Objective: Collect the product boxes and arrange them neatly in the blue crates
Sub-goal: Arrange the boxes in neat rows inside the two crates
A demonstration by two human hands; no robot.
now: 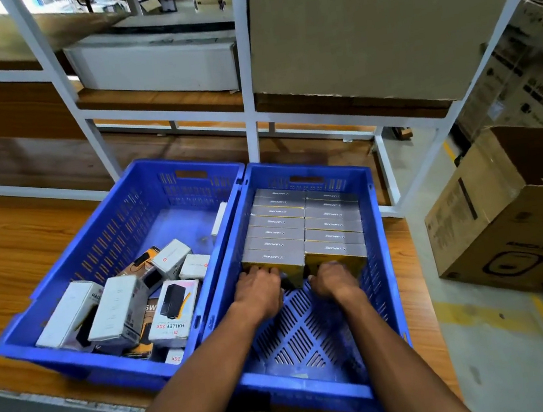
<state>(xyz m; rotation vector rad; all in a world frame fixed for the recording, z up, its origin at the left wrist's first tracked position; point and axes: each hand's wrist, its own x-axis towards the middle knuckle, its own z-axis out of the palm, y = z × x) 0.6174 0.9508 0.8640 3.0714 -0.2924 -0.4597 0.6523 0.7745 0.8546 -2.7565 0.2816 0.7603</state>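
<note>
Both hands press against the near face of the packed boxes in the right-hand crate.

The left hand (259, 288) and the right hand (335, 278) lie side by side, fingers bent against the yellow front faces of the nearest two grey-topped product boxes (300, 236); whether they grip or only push, the view does not tell. These boxes stand in two tidy rows filling the far half of the right blue slotted plastic crate (379, 260), whose near floor is bare. Touching it on the left, the second blue plastic crate (101, 235) holds a loose heap of white and black-printed cartons (127, 304). Both crates sit on the wooden desk (11, 260), below a white metal shelf frame (243, 71). A brown cardboard carton (514, 225) stands on the floor to the right.
</note>
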